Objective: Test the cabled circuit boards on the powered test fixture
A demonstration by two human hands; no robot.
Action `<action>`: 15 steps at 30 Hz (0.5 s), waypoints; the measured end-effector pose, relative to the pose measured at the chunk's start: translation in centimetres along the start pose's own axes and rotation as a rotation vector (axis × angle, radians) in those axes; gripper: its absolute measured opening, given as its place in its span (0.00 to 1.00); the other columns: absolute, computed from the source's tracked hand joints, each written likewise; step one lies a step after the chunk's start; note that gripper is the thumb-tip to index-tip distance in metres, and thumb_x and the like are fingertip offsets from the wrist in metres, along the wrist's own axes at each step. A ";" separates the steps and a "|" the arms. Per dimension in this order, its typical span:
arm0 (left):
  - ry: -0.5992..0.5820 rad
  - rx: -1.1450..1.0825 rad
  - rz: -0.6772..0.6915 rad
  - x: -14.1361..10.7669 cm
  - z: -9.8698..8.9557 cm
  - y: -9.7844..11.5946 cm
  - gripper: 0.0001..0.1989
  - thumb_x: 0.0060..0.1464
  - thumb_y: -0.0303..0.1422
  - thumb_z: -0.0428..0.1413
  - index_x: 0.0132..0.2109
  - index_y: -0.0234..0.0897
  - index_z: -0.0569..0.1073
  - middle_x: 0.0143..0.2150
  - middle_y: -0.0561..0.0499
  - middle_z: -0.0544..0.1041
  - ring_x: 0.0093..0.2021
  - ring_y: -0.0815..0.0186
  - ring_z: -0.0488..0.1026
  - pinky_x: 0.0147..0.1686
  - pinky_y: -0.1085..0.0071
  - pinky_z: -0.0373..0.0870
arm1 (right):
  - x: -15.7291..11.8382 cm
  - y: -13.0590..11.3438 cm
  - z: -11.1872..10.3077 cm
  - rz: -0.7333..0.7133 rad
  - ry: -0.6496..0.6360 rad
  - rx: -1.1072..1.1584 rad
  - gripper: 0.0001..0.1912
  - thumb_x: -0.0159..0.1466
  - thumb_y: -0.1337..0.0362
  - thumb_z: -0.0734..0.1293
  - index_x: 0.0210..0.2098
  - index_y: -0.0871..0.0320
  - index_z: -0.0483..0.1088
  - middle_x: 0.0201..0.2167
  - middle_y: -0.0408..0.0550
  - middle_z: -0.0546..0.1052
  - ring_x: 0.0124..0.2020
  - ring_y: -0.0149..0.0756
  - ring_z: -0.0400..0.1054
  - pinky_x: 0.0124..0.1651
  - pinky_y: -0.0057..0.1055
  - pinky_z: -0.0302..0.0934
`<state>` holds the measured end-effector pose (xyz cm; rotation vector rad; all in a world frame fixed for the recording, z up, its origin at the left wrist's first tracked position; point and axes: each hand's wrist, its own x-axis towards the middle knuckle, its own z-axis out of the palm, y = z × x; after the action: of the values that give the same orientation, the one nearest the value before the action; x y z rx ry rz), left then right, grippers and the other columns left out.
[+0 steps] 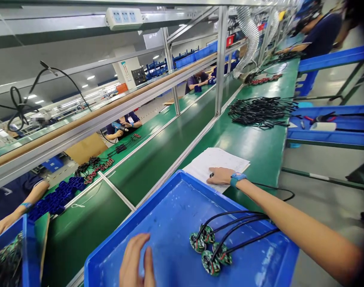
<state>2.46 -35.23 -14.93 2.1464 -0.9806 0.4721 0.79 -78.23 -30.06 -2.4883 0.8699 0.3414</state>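
Note:
My right hand (220, 175) reaches forward over the far rim of a blue plastic tray (167, 223) and rests on a stack of white paper sheets (218, 161), closed around a small dark pen. A blue wristband (237, 178) is on that wrist. My left hand (136, 261) lies flat, fingers together, on the tray floor near the bottom edge, holding nothing. Several round green circuit boards (209, 249) with black leads lie in the tray to the right of it.
A green conveyor belt (158, 159) runs away to the upper right beside the green bench. A heap of black cables (261, 111) lies further along. Other workers sit across the line; one person's arm (17, 207) rests by blue parts (56, 197) at left.

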 end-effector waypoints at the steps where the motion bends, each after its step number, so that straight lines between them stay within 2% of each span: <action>1: -0.096 -0.002 0.060 1.4 1.7 0.4 0.13 0.68 0.27 0.50 0.55 0.48 0.69 0.52 0.54 0.73 0.56 0.72 0.68 0.57 0.73 0.62 | -0.1 0.3 0.2 0.004 0.013 0.004 0.36 0.61 0.49 0.65 0.63 0.65 0.65 0.52 0.64 0.74 0.53 0.58 0.69 0.45 0.40 0.59; 4: -0.312 0.060 0.193 5.6 6.6 1.1 0.16 0.68 0.32 0.50 0.61 0.48 0.64 0.58 0.56 0.73 0.60 0.74 0.68 0.60 0.74 0.64 | -0.2 1.6 1.1 0.010 0.080 0.079 0.37 0.62 0.47 0.62 0.66 0.59 0.63 0.54 0.57 0.74 0.55 0.54 0.69 0.49 0.39 0.60; 7: -0.450 0.014 0.130 9.4 11.7 1.4 0.17 0.69 0.36 0.48 0.62 0.44 0.64 0.62 0.53 0.71 0.63 0.69 0.66 0.64 0.64 0.64 | -0.5 3.0 2.2 0.036 0.226 0.318 0.33 0.61 0.42 0.59 0.59 0.54 0.69 0.51 0.48 0.76 0.52 0.48 0.70 0.51 0.37 0.59; 10: -0.575 0.010 0.093 12.9 17.0 1.8 0.21 0.66 0.36 0.48 0.63 0.36 0.65 0.64 0.48 0.69 0.64 0.66 0.64 0.67 0.62 0.59 | -1.2 3.9 3.2 0.053 0.398 0.564 0.32 0.58 0.37 0.58 0.49 0.54 0.71 0.38 0.46 0.77 0.41 0.44 0.71 0.45 0.36 0.59; 13: -0.739 0.185 0.045 16.1 22.4 2.7 0.26 0.67 0.35 0.50 0.68 0.30 0.60 0.68 0.46 0.64 0.68 0.66 0.59 0.70 0.68 0.52 | -1.8 4.0 3.9 0.005 0.489 0.601 0.33 0.58 0.36 0.58 0.48 0.55 0.68 0.27 0.44 0.74 0.32 0.42 0.70 0.39 0.37 0.58; 15: -0.868 0.317 -0.006 17.9 25.9 3.4 0.29 0.67 0.36 0.52 0.68 0.27 0.59 0.68 0.42 0.63 0.69 0.61 0.58 0.70 0.67 0.52 | -1.9 3.9 4.3 -0.027 0.525 0.536 0.32 0.60 0.37 0.58 0.50 0.56 0.66 0.25 0.43 0.73 0.30 0.44 0.70 0.38 0.37 0.57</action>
<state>12.17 -64.82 -20.51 2.6970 -1.4148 -0.3919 -3.44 -77.71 -34.40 -2.0904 0.9633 -0.5188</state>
